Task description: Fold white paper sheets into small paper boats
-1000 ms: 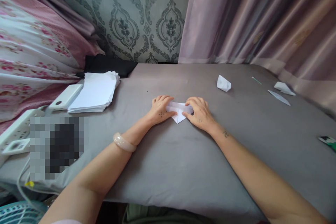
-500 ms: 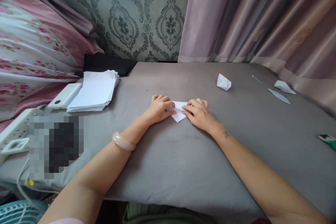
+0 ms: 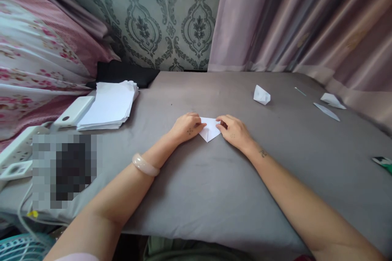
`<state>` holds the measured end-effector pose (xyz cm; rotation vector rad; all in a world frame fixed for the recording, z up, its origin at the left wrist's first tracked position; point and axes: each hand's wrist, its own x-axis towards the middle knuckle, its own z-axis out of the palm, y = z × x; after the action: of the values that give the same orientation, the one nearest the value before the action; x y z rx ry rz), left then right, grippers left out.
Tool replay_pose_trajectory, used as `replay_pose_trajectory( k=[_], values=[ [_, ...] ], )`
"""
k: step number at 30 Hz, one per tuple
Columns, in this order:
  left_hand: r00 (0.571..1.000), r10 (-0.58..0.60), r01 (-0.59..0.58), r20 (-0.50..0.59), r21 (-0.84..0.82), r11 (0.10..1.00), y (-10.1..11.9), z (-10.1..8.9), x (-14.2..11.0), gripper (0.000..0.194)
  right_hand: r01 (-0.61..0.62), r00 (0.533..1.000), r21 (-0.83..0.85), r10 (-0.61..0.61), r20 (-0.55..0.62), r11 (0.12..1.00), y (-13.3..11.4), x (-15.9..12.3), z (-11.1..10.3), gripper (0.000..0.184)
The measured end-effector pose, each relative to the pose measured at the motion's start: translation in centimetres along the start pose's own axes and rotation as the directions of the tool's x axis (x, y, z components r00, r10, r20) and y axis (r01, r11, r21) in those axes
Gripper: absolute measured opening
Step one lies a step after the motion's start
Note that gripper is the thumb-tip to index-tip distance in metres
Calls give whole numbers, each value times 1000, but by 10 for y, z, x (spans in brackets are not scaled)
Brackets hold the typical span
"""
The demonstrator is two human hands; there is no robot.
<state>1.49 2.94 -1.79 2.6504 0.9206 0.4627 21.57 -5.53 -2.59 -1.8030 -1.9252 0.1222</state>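
Note:
A small folded sheet of white paper [image 3: 209,129] lies on the grey cloth in front of me, its pointed corner toward me and a crease down its middle. My left hand [image 3: 189,126] is closed on its left edge, thumb on top and fingers curled. At the right edge, my right hand [image 3: 233,129] pinches the paper between thumb and forefinger. Fingers cover both side corners of the paper.
A stack of white paper [image 3: 107,104] lies at the left beside a white box [image 3: 73,111] and a power strip [image 3: 20,147]. Folded paper pieces [image 3: 261,95] [image 3: 333,100] and a thin paper sliver [image 3: 326,111] rest at the right. A black cloth [image 3: 125,73] is at the back.
My fingers have drawn outward from the middle of the folded paper to its side edges, so more of its face shows. The paper stays in about the same place.

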Motion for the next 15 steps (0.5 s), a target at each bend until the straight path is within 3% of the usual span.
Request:
replay_pose_trajectory(
  k=[2,5,12,15],
  values=[
    [998,-54,54,-9,-46,997,-4,4,6,17,-15,1000,-66,15,-9,998,3,2,2,29],
    [994,-102,100,-28,-53,994,-10,6,12,31,-33,999,-115,33,-3,993,9,2,3,36],
    [974,-208,219,93,-138,966,-10,-5,15,32,-83,996,20,83,27,996,12,4,-1,19],
    [968,-211,237,137,-214,948,-9,-11,16,31,-147,986,153,132,104,977,7,6,-9,14]
  ],
)
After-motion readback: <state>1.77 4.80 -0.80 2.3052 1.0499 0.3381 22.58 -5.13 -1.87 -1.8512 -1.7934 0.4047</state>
